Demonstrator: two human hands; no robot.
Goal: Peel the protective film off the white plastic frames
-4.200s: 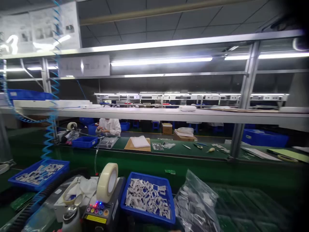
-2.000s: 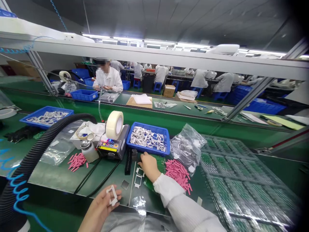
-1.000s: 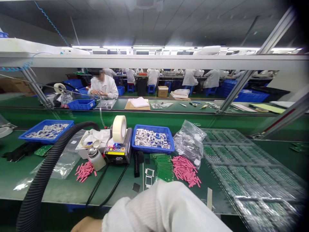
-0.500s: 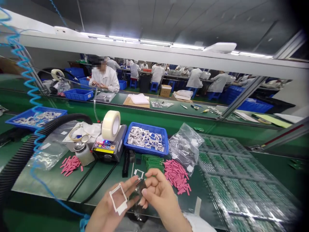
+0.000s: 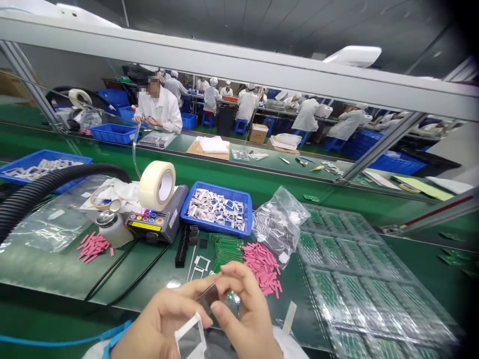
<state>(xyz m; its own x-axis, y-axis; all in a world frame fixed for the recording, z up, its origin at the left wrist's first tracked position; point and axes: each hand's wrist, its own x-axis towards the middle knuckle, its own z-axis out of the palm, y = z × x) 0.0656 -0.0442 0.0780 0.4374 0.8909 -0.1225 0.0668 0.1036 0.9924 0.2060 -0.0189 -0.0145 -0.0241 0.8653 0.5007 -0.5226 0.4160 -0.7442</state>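
Note:
My left hand (image 5: 160, 316) is closed around a white rectangular plastic frame (image 5: 202, 344), which lies against its palm and is partly cut off by the lower edge. Its fingertips also reach a small dark glossy panel (image 5: 208, 297). Thumb and fingers of my right hand (image 5: 247, 314) pinch that panel from the other side. Just beyond the hands, more white frames (image 5: 202, 263) lie on the green bench, beside a row of green circuit boards (image 5: 226, 249). Fingers cover part of the panel.
Pink strips (image 5: 264, 267) lie right of the boards. A blue bin (image 5: 245, 230) of white frames stands behind, beside a tape dispenser (image 5: 157, 227). Clear trays (image 5: 337, 259) with circuit boards fill the right side. A black hose (image 5: 63, 184) crosses at left; a co-worker (image 5: 159, 107) sits opposite.
My hands have come closer together around the dark panel. The left fingers have curled in, and the white frame has dropped lower and tilted. The view has shifted slightly.

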